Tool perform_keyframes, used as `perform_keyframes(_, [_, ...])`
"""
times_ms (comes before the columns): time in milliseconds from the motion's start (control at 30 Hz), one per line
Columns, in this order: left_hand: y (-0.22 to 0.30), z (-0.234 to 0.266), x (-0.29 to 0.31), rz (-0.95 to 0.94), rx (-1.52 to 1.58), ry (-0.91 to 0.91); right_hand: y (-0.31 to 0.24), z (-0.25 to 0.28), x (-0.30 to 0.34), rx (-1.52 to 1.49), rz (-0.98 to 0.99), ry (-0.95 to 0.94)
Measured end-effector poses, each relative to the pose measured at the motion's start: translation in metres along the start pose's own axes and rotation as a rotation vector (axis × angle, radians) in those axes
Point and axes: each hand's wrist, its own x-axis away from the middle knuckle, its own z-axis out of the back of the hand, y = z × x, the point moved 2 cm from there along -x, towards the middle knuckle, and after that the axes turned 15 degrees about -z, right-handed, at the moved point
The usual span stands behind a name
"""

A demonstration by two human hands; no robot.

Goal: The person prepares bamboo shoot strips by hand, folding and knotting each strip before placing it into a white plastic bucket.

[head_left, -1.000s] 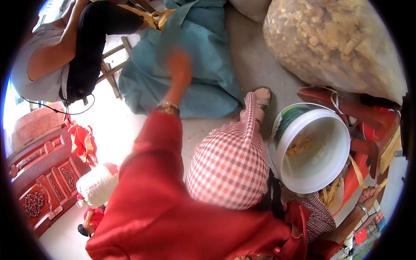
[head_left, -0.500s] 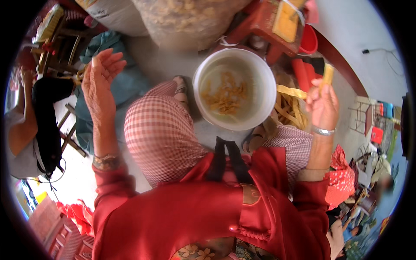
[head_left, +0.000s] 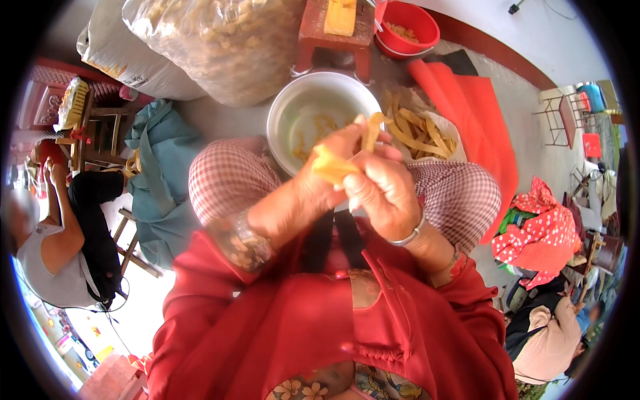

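My left hand (head_left: 303,183) and my right hand (head_left: 388,200) meet in front of my lap, over the near rim of a white bucket (head_left: 275,127). Between them is a flat yellow strip (head_left: 333,165), its material unclear; both hands are closed on it. A narrower end of yellowish strip (head_left: 371,135) sticks up among the fingers, and I cannot tell whether it is the same piece. Small curled yellow-brown pieces (head_left: 301,148) lie inside the bucket, partly hidden by my hands.
Right of the bucket, a white sack holds long yellowish strips (head_left: 420,133). Beyond stand a low wooden stool (head_left: 313,30), a red bucket (head_left: 427,30) and a large clear bag (head_left: 220,47) of pieces. A red cloth (head_left: 467,113) lies rightward. Another person (head_left: 60,267) sits at left.
My hands were wide apart, the left open and empty, the right holding yellow pieces. Both have come together before the bucket around the strip. The view has shifted.
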Motion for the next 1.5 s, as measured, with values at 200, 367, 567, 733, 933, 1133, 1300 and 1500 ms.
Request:
perform_keyframes(200, [0.027,0.003,-0.021,0.021,-0.12,0.066,0.019,-0.007,0.02,-0.556,-0.095,0.015])
perform_keyframes(367, [0.051,-0.024,-0.019,0.033,-0.22,-0.243,0.013,0.057,-0.012,-0.292,0.161,0.512])
perform_keyframes(567, [0.078,-0.055,-0.027,-0.049,-0.403,-0.538,-0.007,0.066,-0.05,-0.415,0.079,0.445])
perform_keyframes(733, [0.11,-0.067,-0.034,-1.07,-1.22,-0.564,-0.031,0.081,-0.068,-0.303,-0.176,0.336])
perform_keyframes(933, [0.118,-0.068,-0.041,-1.301,-1.481,-0.526,-0.039,0.105,-0.086,0.012,-0.058,-0.004])
perform_keyframes(1133, [0.122,-0.049,-0.064,-0.604,-0.448,-0.558,-0.046,0.11,-0.104,0.137,0.01,0.044])
perform_keyframes(1300, [0.111,-0.043,-0.079,-0.621,-0.539,-0.458,-0.016,0.118,-0.119,-0.118,-0.047,-0.023])
perform_keyframes(1500, [0.099,-0.037,-0.089,-0.969,-1.023,-0.435,0.004,0.115,-0.127,-0.473,-0.209,-0.056])
